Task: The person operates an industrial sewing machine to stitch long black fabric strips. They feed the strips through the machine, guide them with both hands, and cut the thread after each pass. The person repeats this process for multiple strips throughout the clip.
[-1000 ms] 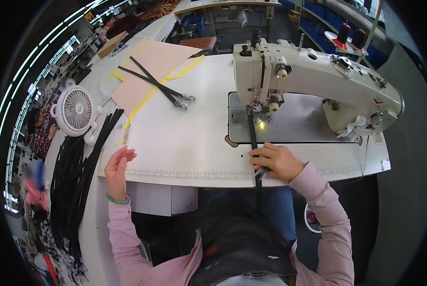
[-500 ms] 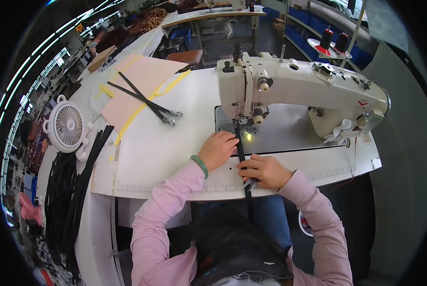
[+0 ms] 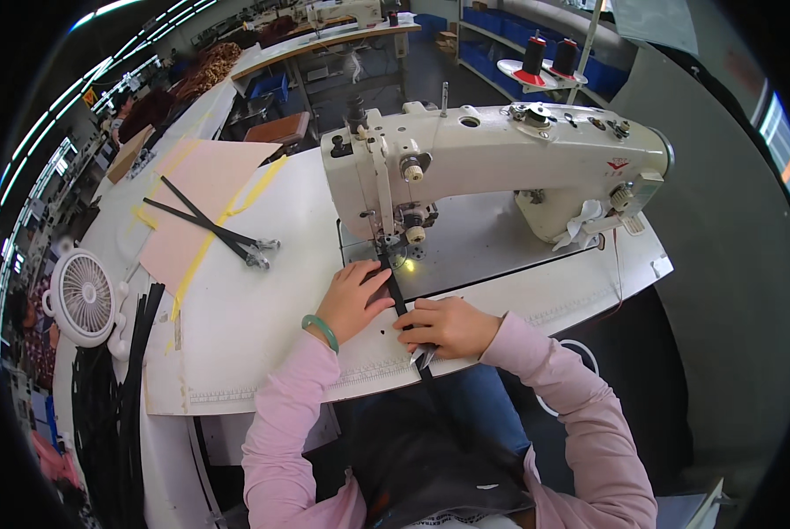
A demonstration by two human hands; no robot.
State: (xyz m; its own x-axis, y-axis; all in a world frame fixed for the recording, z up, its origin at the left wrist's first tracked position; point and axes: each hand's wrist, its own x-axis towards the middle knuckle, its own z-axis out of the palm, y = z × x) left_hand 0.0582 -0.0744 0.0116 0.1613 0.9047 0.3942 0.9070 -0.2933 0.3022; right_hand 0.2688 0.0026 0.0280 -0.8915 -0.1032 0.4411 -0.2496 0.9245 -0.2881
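Black strap (image 3: 396, 294) lay between hands, across table (image 3: 254, 331), far end under machine (image 3: 500, 163) head, near part hanging past table edge. Long axis: far end pointed between 11 and 12 o'clock, near end between 5 and 6. Strap at 3 o'clock from left hand (image 3: 352, 301); its fingers loosely spread, unclenched, tips at strap edge, nearer machine. Strap at 9 o'clock from right hand (image 3: 452, 328); its fingers curled onto strap, silver tool (image 3: 424, 355) grasped underneath, jutting toward 7.
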